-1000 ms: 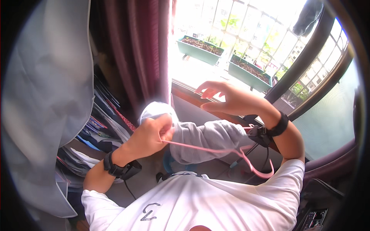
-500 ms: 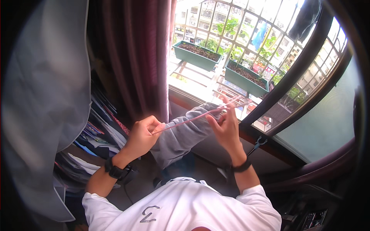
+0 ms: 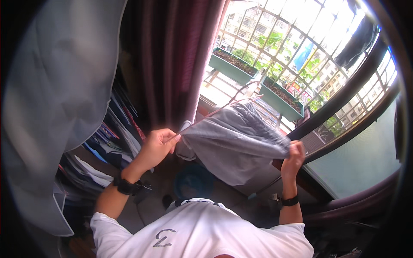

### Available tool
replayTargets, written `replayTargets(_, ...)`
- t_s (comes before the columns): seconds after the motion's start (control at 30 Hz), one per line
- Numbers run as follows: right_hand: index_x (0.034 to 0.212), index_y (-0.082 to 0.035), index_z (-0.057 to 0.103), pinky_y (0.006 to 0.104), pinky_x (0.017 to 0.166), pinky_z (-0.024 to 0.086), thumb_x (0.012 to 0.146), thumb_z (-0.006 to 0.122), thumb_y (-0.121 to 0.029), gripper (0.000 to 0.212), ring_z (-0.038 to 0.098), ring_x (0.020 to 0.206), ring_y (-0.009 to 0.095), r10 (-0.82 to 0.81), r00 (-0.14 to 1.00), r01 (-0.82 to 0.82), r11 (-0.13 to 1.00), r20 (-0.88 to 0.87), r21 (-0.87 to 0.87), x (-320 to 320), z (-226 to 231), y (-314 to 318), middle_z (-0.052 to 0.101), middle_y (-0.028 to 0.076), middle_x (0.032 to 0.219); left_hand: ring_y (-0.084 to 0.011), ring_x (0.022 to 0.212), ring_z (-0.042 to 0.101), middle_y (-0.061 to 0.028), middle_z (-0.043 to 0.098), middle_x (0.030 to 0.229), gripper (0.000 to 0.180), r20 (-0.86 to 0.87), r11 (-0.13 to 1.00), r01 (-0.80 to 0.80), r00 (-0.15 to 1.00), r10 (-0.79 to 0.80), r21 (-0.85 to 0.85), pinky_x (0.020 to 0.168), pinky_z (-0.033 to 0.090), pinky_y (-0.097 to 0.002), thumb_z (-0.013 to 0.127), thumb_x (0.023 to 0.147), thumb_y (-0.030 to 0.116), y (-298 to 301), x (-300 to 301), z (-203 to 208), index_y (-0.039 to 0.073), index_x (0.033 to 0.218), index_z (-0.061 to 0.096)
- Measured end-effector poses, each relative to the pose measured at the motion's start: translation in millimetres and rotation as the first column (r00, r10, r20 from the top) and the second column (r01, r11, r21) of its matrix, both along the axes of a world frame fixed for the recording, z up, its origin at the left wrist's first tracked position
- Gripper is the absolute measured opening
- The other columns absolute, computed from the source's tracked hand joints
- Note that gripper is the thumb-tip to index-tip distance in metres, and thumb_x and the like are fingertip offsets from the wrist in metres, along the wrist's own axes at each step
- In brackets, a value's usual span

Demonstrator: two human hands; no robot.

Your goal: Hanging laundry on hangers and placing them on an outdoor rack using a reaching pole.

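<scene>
Grey pants with a gathered elastic waistband (image 3: 241,142) are stretched between my hands in front of the window. My left hand (image 3: 158,146) is closed, pinching the end of a thin pink clothes hanger (image 3: 211,114). The hanger runs up and right from my fingers along the top of the cloth, and its far part stands out against the window. My right hand (image 3: 294,155) is closed on the waistband's right end and slightly blurred. The grey cloth hides part of the hanger.
Left of me, several clothes (image 3: 114,133) hang close together beside a large grey cloth cover (image 3: 64,86). A dark red curtain (image 3: 172,64) hangs behind my left hand. Beyond the window bars are green planters (image 3: 282,98). A blue basin (image 3: 193,180) stands on the floor below.
My right hand has left the hanger's far end and moved right and down, now gripping the waistband. The grey pants have spread open. My left hand stays on the hanger.
</scene>
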State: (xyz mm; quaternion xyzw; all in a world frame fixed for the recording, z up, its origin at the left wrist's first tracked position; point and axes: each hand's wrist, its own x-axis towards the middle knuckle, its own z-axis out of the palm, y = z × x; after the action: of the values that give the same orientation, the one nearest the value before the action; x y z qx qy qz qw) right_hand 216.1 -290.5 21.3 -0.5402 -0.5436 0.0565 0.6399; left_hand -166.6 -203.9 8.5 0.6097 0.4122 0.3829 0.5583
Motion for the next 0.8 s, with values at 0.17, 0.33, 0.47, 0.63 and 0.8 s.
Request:
replayTargets(0.17,0.084,0.001,0.061,0.0262,0.068,0.046,0.081,0.07,-0.024,0.026,0.058,0.072,0.013,0.246,0.896,0.04,0.786,0.371,-0.616,-8,-22,-12,0.062,0.006,0.076,-0.0015,0.053,0.044,0.003,0.049,0.059,0.014,-0.113,0.987,0.127,0.987,-0.115,0.1,0.048,0.033,-0.0184,0.056,0.092,0.013,-8,9,36,0.002,0.084,0.057)
replayTargets(0.33,0.122,-0.002,0.047,0.0279,0.085,0.045,0.083,0.067,-0.019,0.047,0.057,0.096,0.016,0.015,0.982,0.007,0.993,0.186,-0.116,-48,-26,29,0.059,0.012,0.107,-0.0025,0.053,0.042,0.0024,0.049,0.06,0.016,-0.016,0.973,0.183,0.983,-0.182,0.138,0.048,0.032,-0.0186,0.055,0.093,0.013,-16,20,37,0.002,0.105,0.052)
replayTargets(0.47,0.116,0.0,0.05,0.0222,0.072,0.043,0.089,0.061,-0.016,0.033,0.053,0.082,0.007,0.269,0.954,-0.294,0.918,-0.129,-0.266,-38,-36,43,0.059,0.003,0.09,-0.0029,0.055,0.043,0.0032,0.051,0.061,0.028,0.08,0.974,0.192,0.976,-0.202,0.12,0.05,0.032,-0.0189,0.058,0.09,0.009,-15,25,38,0.001,0.116,0.052)
replayTargets(0.63,0.094,0.001,0.056,0.0234,0.059,0.038,0.093,0.055,-0.019,0.02,0.043,0.069,0.006,0.236,0.971,-0.239,0.948,-0.037,-0.211,-57,-1,28,0.053,-0.001,0.074,-0.0026,0.072,0.054,0.0005,0.059,0.073,0.014,-0.076,0.969,0.21,0.977,-0.201,0.129,0.061,0.042,-0.0176,0.065,0.085,0.007,-9,35,28,-0.002,0.094,0.059)
replayTargets(0.8,0.081,-0.005,0.051,0.0206,0.058,0.032,0.097,0.049,-0.019,0.021,0.036,0.066,0.004,-0.012,0.999,0.016,0.997,-0.053,0.075,8,14,21,0.044,-0.004,0.07,0.0004,0.055,0.044,0.005,0.051,0.063,0.006,-0.156,0.944,0.208,0.973,-0.172,0.257,0.048,0.032,-0.0161,0.06,0.087,0.005,0,32,29,0.003,0.083,0.057)
